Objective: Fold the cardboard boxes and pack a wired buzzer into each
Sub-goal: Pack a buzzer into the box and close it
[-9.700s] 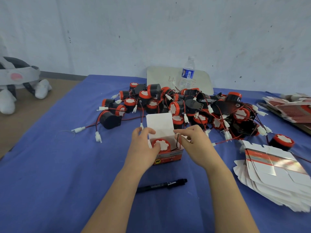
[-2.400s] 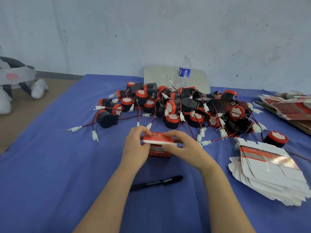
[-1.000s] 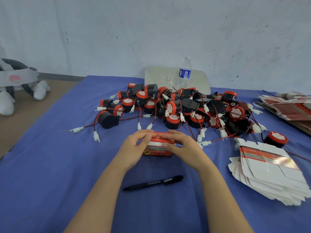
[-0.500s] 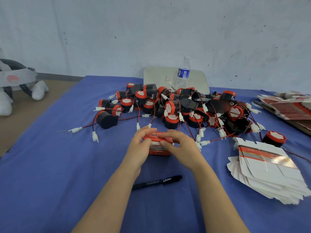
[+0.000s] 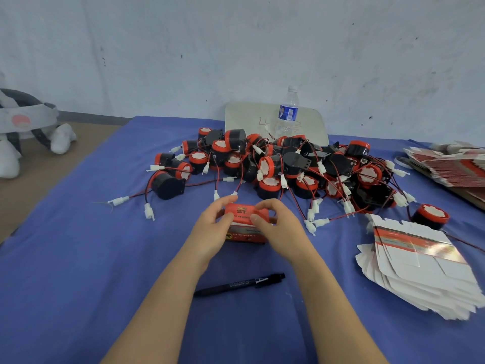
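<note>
We are gripping the box with both hands, left hand and right hand curled over its red lid, while it is sitting on the cloth just before the buzzers. Pressing unevenly could be buckling the tab, and a wire may be getting pinched, though our fingers are hiding that. Open cloth is lying leftward; the pen and flat boxes are crowding near and right.

Red box, black-and-red buzzers, blue cloth.
</note>
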`<state>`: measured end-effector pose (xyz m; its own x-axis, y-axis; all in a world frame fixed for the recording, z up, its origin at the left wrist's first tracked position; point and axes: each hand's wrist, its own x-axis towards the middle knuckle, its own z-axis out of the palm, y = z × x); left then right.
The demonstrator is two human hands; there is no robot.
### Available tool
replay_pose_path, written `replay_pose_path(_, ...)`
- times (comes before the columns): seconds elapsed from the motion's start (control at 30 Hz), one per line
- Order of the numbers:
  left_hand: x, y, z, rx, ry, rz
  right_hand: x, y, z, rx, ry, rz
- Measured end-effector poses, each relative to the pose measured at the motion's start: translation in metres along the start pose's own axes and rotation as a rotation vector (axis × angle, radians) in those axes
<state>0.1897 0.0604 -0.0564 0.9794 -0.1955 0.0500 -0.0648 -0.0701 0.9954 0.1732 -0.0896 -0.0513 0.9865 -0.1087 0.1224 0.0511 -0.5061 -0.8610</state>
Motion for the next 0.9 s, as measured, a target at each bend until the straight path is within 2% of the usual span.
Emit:
replay_pose_path(0.23,0.002,-0.006,-0.003,0.005,-0.028,-0.074,-0.001,-0.002,0.0,-0.003,-0.01,0.052)
replay_pose_path(0.43,0.004,-0.005,-0.005,0.125,-0.067,-0.123,-0.001,-0.002,0.002,-0.01,-0.011,0.059)
replay_pose_path(0.67,-0.002,0.0,0.005,0.098,0.042,-0.137,0.001,-0.001,0.001,0.033,-0.006,0.113)
replay_pose_path(0.9,0.002,-0.001,0.006,0.394,0.019,-0.046,0.001,0.002,0.007,-0.002,0.074,0.093)
